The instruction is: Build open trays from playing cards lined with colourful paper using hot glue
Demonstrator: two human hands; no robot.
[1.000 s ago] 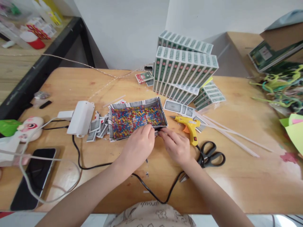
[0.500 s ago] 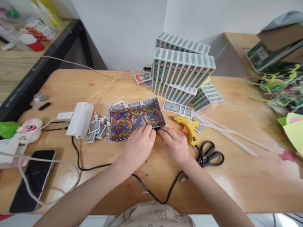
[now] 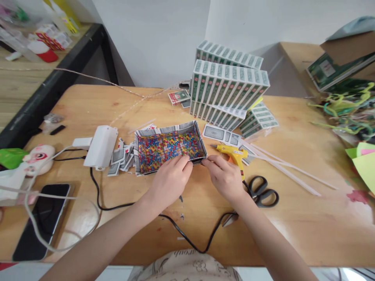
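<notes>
An open box made of playing cards (image 3: 171,146), with a colourful patterned inside, rests on the wooden table. My left hand (image 3: 172,175) pinches its near wall right of the middle, fingers closed over the rim. At the near right corner, the closed fingers of my right hand (image 3: 224,175) grip the same wall's end. The fingertips hide part of that wall. Just right of my right hand lies a yellow hot glue gun (image 3: 234,152), partly covered by the hand. Black-handled scissors (image 3: 263,191) are beside my right wrist, their blades partly under the forearm.
Stacked card packs (image 3: 228,86) stand behind the box. Cut card pieces (image 3: 121,158) lie left of it, near a white device (image 3: 101,147). Glue sticks (image 3: 287,168) spread rightward. A black cord (image 3: 181,232) runs under my forearms; a phone (image 3: 42,222) lies at left.
My right hand has slid rightward along the near wall to the box's corner, away from my left hand. My left hand keeps its grip on the wall.
</notes>
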